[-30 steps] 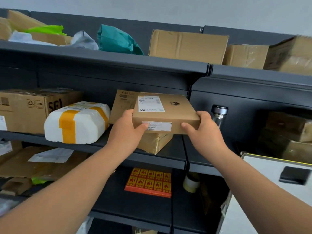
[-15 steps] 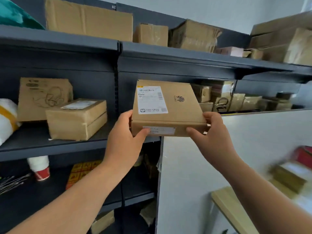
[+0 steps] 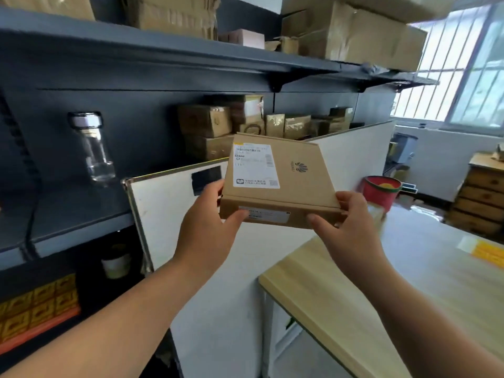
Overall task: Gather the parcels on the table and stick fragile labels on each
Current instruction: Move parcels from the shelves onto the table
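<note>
- Holding a flat brown cardboard parcel [image 3: 281, 181] up in the air, the person has it between the dark grey metal shelving [image 3: 81, 208] on the left and the pale wooden table [image 3: 341, 309] on the right. It rests on neither.
- The left hand [image 3: 210, 227] grasps the parcel's near left corner, thumb on the near edge and fingers round the side. The right hand [image 3: 351, 230] grasps the near right corner the same way.
- A grip at both corners probably serves to hold the wide, thin box level. Its white shipping label [image 3: 256, 165] faces up, where it can be read.
- Judged from the task, this is the gathering step: the parcel seems bound for the table, and no fragile label shows on its visible faces.
- The table top is smooth light wood with glare across its far part. A yellow sheet [image 3: 488, 252] lies on it to the right, too blurred to read.
- A white upright panel [image 3: 169, 214] stands between shelving and table.
- Low on the left shelving lies a block of orange and yellow stickers [image 3: 35, 309]. A clear glass jar with a metal lid [image 3: 94, 148] sits on the shelf above.
- Large brown cardboard boxes [image 3: 351, 34] crowd the top shelf. A red round tub [image 3: 381, 190], a wooden chest of drawers [image 3: 480, 197] and a barred window [image 3: 463, 64] fill the far right.
</note>
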